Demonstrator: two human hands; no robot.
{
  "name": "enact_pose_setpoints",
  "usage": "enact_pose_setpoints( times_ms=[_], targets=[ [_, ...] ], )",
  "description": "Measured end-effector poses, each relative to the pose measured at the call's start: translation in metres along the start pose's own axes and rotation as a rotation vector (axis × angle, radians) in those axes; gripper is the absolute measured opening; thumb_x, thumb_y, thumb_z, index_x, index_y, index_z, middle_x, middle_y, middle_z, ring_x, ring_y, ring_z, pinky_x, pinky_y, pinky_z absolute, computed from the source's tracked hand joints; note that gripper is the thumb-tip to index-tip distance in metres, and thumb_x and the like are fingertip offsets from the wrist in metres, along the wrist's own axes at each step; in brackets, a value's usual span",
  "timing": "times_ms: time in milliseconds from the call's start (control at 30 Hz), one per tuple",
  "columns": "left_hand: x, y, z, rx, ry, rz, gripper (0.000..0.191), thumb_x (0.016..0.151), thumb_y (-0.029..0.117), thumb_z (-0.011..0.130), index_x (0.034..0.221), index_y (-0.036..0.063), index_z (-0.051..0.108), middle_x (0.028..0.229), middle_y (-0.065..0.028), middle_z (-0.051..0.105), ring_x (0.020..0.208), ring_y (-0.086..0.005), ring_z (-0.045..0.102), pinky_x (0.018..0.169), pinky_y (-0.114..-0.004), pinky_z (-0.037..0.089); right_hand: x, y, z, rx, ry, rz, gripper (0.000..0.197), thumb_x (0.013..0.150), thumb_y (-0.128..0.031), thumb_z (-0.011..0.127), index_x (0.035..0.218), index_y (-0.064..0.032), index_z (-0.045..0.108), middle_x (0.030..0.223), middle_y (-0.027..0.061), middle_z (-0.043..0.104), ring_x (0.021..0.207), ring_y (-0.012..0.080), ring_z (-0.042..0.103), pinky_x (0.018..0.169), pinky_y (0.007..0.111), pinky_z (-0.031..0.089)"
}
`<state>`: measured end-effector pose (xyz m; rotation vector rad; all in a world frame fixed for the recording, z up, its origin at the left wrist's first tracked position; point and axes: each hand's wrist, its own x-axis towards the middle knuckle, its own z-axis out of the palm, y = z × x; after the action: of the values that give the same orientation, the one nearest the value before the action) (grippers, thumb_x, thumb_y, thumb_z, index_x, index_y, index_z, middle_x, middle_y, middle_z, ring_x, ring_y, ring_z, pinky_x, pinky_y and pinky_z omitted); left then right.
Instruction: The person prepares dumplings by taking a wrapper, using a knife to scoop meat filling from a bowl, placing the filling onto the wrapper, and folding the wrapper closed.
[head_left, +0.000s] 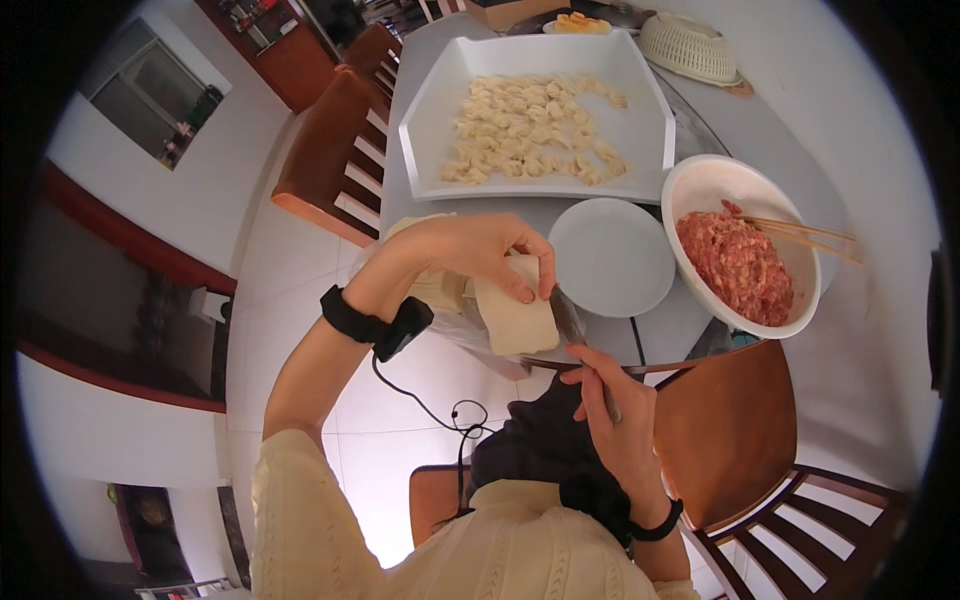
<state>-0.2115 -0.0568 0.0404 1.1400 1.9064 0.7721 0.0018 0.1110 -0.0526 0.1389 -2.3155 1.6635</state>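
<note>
My left hand (487, 251) grips a pale, rectangular stack of dough wrappers (519, 326) at the table's near edge, thumb on top and a finger along its right side. In my right hand (619, 409) is a knife (570, 322) with a metal blade. The blade lies along the right edge of the dough, its tip close to my left fingers. More folded dough sheets (439, 291) rest on clear plastic under my left wrist, partly hidden by it. Just right of the knife sits a round white plate (613, 259) with nothing on it.
Beyond the plate, a large white tray (651, 142) holds many folded dumplings (525, 124). A white bowl (806, 292) of raw minced meat (739, 262) with chopsticks (802, 229) stands at the right. Wooden chairs (724, 427) flank the table. A black cable (420, 401) hangs from my left wrist device.
</note>
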Motion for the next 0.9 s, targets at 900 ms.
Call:
enact_pose_setpoints(
  times_ms=[900],
  targets=[
    [0.017,-0.005,0.055,0.266,0.574,0.146,0.044,0.082,0.004,0.065,0.124,0.0023,0.051,0.109,-0.0179,0.061,0.108,-0.0353,0.056,0.092,-0.043,0.045,0.0,0.009,-0.032,-0.043,-0.037,0.094,0.028,0.095,-0.001,0.05,0.12,-0.0045,0.062,0.083,0.011,0.072,0.055,0.0119,0.063,0.052,0.024,0.049]
  ],
)
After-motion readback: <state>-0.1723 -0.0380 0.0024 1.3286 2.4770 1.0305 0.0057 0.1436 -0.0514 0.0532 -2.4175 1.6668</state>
